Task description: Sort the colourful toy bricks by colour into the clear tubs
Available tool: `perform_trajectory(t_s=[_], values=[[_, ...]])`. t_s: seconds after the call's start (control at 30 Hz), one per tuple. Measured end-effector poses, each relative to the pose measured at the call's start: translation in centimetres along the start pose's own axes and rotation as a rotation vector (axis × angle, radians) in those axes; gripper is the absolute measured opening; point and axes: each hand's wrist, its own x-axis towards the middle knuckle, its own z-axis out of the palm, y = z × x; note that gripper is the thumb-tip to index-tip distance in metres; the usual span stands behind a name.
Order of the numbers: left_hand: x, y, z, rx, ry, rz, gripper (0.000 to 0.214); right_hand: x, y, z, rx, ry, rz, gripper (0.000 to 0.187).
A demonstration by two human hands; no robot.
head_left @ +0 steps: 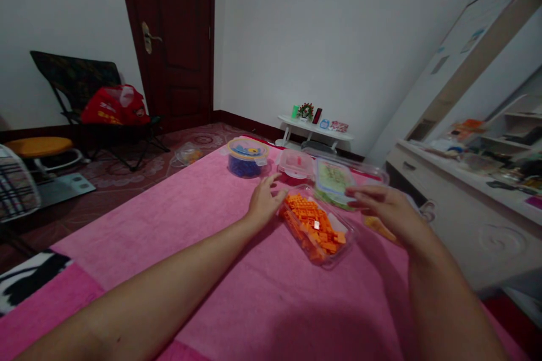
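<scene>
A pink cloth (203,203) spreads under everything in reach. On it, between the two hands, lies the clear rectangular container (354,232), open at the top. Behind stand a green-lidded container (334,174), a smaller clear-lidded box (296,163) with red contents, and a round lidded tub (245,167) of blue pieces. The left hand (266,201) has a loosely spread grip beside the open container's far left corner; whether it touches cannot be told. The right hand (387,206), blurred, is raised to the container's right with thumb and fingers close together; whether they pinch anything cannot be told. Loose orange toy bricks (313,220) fill the container, with one small pale piece (317,225) on top. The step seems to be handling this open container; the next move calls for keeping it level.
</scene>
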Motion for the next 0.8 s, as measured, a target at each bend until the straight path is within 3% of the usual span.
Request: perform_trajectory(t_s=[0.07, 0.13, 0.27, 0.37, 0.47, 0.57, 0.7, 0.8], values=[[0.3, 2.0, -0.2, 0.001, 0.044, 0.149, 0.051, -0.3, -0.8, 0.2, 0.081, 0.091, -0.023, 0.029], [0.6, 4.2, -0.2, -0.126, 0.057, 0.174, 0.06, -1.0, -2.1, 0.9, 0.137, 0.064, -0.048, 0.029], [1.5, 7.4, -1.0, -0.4, -0.079, -0.039, 0.053, -2.2, -4.5, 3.2, 0.236, -0.121, -0.09, 0.037], [2.7, 8.5, -3.2, -0.373, -0.137, -0.104, 0.038, -2.4, -5.1, 4.0, 0.216, -0.221, -0.122, 0.045], [4.5, 8.8, -7.2, -0.198, -0.179, -0.085, 0.038, -2.6, -4.7, 3.8, -0.002, -0.257, -0.172, 0.038], [5.8, 8.1, -12.4, 0.113, -0.446, -0.27, 0.041, -3.6, -4.5, 3.9, -0.385, -0.315, -0.186, 0.028], [5.8, 5.9, -19.3, 0.488, -0.611, -0.588, 0.042, -5.5, -5.8, 6.4, -0.85, -0.321, -0.156, 0.027], [5.6, 4.3, -22.6, 0.814, -0.697, -0.627, 0.032, -6.1, -6.8, 8.8, -0.997, -0.312, -0.139, 0.022]])
